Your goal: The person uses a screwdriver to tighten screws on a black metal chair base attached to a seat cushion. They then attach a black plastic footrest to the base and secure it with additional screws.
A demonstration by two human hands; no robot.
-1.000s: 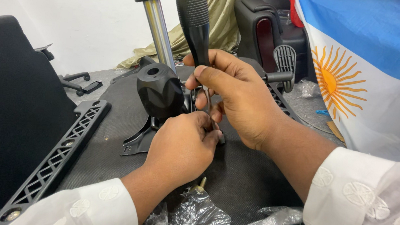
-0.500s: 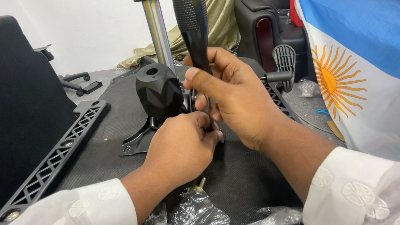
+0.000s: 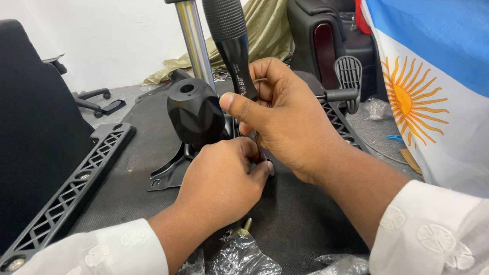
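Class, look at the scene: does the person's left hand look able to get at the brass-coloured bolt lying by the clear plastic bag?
Probably yes. The left hand sits just above the bolt, with nothing between them; it would first have to leave the spot below the screwdriver.

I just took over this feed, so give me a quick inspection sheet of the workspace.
Surface: upturned chair seat underside, dark fabric.
Job's things: black-handled screwdriver, upright; black knob on the seat mechanism.
Clutter: crumpled clear plastic bag; brass-coloured screw.
Grips: right hand wraps the screwdriver's lower handle; left hand pinches at its tip.
Cables: nothing seen.
Surroundings: black armrest bracket, chrome gas cylinder, blue-and-white sun flag.
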